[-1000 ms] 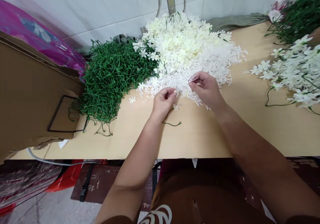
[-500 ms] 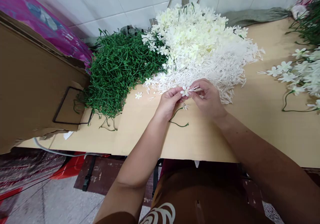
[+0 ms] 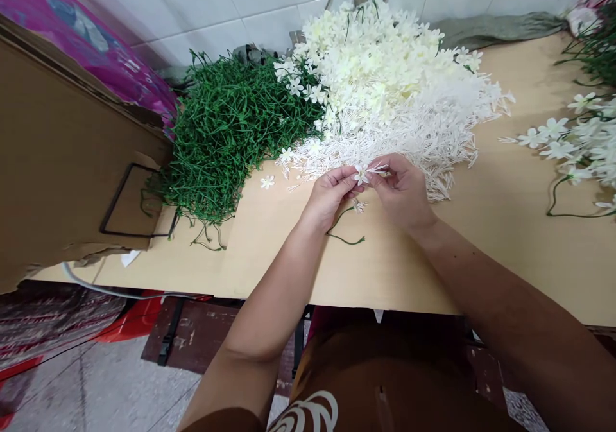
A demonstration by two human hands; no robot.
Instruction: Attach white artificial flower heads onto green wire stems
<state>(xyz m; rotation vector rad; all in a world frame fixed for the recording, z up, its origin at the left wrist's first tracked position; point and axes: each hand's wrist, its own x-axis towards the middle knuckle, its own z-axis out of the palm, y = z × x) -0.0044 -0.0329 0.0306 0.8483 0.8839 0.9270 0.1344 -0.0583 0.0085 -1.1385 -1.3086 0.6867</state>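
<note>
Both hands are over the pale wooden worktop [image 3: 433, 265], near its front edge. Left hand [image 3: 330, 194] is pinched shut on a small white plastic flower [image 3: 360, 175] — right hand [image 3: 402, 191] is pinched on a thin white plastic sprig [image 3: 380, 169], its tip at the flower's centre. Just below them a loose green wire stem [image 3: 344, 233] lies on the worktop. Behind: a pile of white plastic sprigs [image 3: 423, 130], then a heap of cream plastic flowers [image 3: 375, 66] — a tangle of green plastic stems [image 3: 226, 130] to its left.
</note>
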